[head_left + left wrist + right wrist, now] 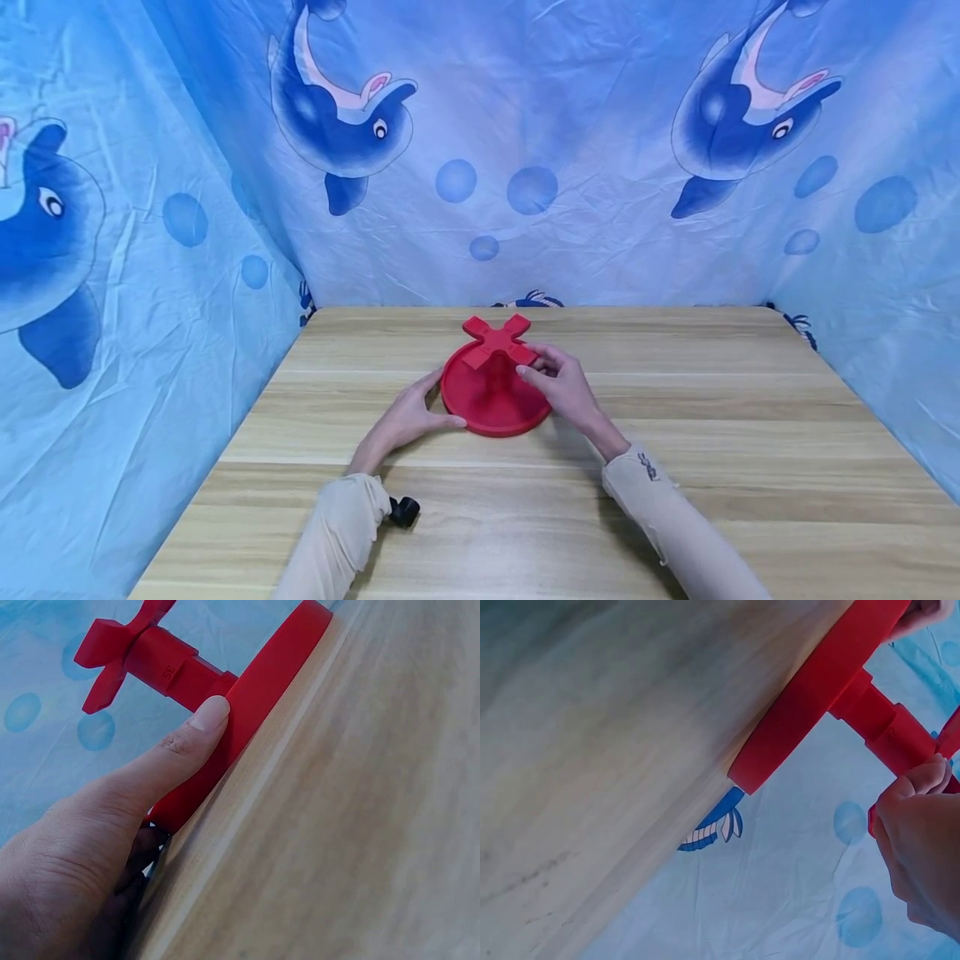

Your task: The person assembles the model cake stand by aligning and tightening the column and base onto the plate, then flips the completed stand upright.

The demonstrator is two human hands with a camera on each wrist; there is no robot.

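Note:
A red round base (pixel 467 393) with a raised rim rests on the wooden table. From its middle rises a stepped red post (pixel 174 667), topped by a red cross-shaped piece (pixel 497 338) with flat arms. My left hand (pixel 408 415) holds the base at its left side, thumb on the near rim and fingers reaching round behind. With thumb and fingers, my right hand (pixel 561 385) pinches the near right arm of the cross. In the right wrist view, the right fingertips overlap the upper post (pixel 896 739), and part of the cross is hidden behind them.
The wooden table (pixel 750 433) spreads out around the base. Blue cloth (pixel 600 250) printed with dolphins and bubbles hangs behind the table and along both sides. A small black device (pixel 405 512) sits at the left sleeve cuff.

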